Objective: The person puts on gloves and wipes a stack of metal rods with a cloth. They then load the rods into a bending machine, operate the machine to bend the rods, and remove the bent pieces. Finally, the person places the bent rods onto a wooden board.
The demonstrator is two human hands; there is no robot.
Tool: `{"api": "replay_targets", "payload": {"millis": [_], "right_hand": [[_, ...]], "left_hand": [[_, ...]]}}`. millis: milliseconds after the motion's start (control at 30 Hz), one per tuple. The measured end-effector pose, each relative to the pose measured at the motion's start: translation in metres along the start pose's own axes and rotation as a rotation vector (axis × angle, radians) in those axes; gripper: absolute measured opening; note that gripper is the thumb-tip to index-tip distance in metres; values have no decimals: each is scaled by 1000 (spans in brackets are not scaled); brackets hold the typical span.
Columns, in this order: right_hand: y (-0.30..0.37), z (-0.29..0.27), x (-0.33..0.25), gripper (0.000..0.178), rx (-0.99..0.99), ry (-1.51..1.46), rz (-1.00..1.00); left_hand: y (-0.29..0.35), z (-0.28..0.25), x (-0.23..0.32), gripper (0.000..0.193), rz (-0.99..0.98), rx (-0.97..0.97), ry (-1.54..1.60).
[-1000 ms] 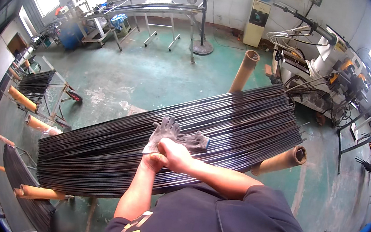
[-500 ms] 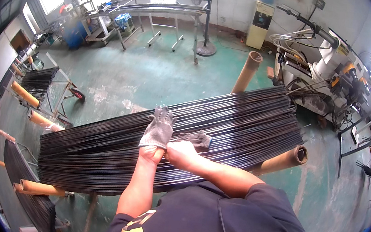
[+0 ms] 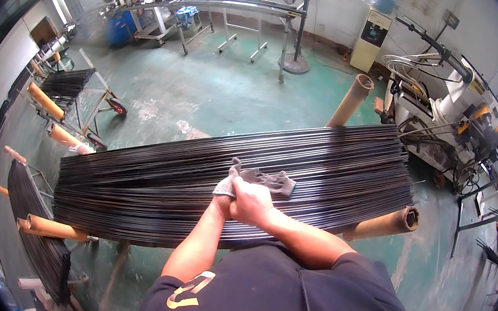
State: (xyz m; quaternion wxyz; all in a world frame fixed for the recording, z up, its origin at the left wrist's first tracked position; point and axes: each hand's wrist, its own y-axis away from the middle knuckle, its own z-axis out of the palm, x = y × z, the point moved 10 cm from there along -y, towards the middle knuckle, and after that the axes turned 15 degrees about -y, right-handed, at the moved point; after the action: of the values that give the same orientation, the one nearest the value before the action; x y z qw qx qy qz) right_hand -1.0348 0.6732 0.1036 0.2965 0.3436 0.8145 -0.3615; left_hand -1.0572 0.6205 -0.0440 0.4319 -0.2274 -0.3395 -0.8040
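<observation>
A grey knit work glove (image 3: 223,186) covers my left hand (image 3: 231,177), which is held over a wide layer of long black rods (image 3: 152,187). My bare right hand (image 3: 252,203) is closed against this glove, its fingers gripping the fabric near the thumb side. Most of my left fingers are hidden behind the right hand, so their pose is unclear. A second grey glove (image 3: 277,182) with a blue-edged cuff lies loose on the rods, just beyond my right hand.
Cardboard tubes (image 3: 353,100) stick out around the rod rack, one more tube (image 3: 383,224) at near right. Further racks of rods (image 3: 39,192) stand at left. A machine with hoses (image 3: 447,111) is at far right; a long metal-framed table (image 3: 230,4) stands at the back.
My left hand has turned and come right, its spread fingers no longer showing. My right hand has shifted from the wrist up onto the glove. The view has swung slightly.
</observation>
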Motion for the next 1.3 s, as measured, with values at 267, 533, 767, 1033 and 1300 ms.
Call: {"api": "replay_targets", "payload": {"millis": [267, 533, 767, 1033, 1300], "right_hand": [[-3, -6, -2, 23, 86, 111, -185], [6, 27, 49, 35, -390, -134, 226], [36, 40, 71, 49, -581, -423, 626], [51, 56, 73, 20, -623, -97, 343], [61, 40, 83, 18, -474, -151, 363]], "left_hand": [[18, -42, -34, 45, -255, 442, -479], [11, -111, -98, 27, -151, 567, -1285], [21, -107, -84, 18, 99, 448, -1123], [31, -74, -86, 26, -386, 280, -2111], [27, -39, -19, 29, -170, 505, -2006]]}}
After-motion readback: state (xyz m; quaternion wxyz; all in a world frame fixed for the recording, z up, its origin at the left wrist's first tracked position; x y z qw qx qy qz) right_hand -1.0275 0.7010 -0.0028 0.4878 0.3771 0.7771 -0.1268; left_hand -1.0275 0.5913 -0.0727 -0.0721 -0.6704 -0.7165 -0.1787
